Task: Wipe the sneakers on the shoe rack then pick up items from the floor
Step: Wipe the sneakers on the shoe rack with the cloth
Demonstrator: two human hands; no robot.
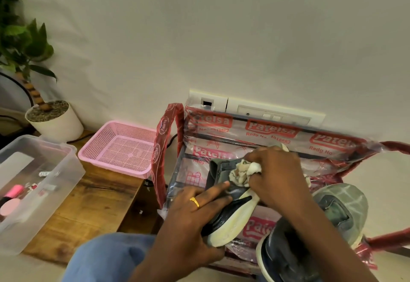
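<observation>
Clear plastic box (33, 193) far left, pink basket (119, 148) just right of it, both on wooden table (95, 199). L hand (188, 222) (gold ring on it) curls round dark sneaker (230, 219) over plastic-wrapped shoe rack (277, 135). R hand (279, 177) clutches bunched cloth (240, 174) against its upper, w/ 2nd sneaker (337, 210) near right.

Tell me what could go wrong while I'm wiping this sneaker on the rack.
The second sneaker lies tilted at the right end of the rack under your right forearm; a wide stroke might knock it off. The plastic wrap on the rack looks slippery, so the held sneaker could slide if your left hand eases while the right hand presses the cloth.
</observation>
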